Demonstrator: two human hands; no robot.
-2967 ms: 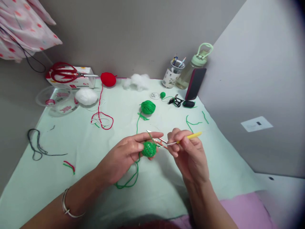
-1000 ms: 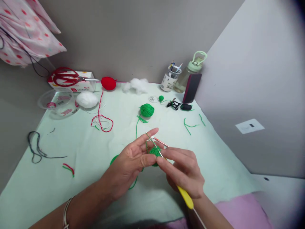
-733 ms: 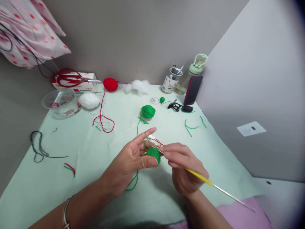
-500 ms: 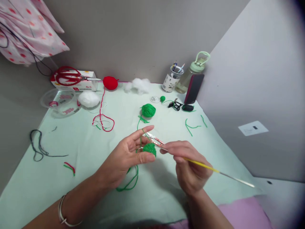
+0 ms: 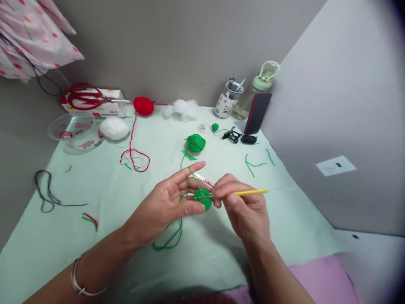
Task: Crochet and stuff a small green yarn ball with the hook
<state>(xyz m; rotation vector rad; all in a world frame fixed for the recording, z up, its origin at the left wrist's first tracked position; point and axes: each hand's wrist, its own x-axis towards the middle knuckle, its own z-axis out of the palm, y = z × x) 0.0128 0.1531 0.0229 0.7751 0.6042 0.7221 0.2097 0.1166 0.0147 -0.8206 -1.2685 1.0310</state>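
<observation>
Left hand (image 5: 166, 198) had the green piece (image 5: 205, 204) pinched, right hand (image 5: 245, 202) gripped the hook (image 5: 251, 192) just right of it, hook's long axis running sideways across the green piece, which sat between both hands, nearer the left.

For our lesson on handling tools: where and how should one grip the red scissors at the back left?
Probably by the red handle loops, from above: they lie left, on the box, while the metal blades point right, towards the red yarn ball, and a clear tub stands in front.
</observation>
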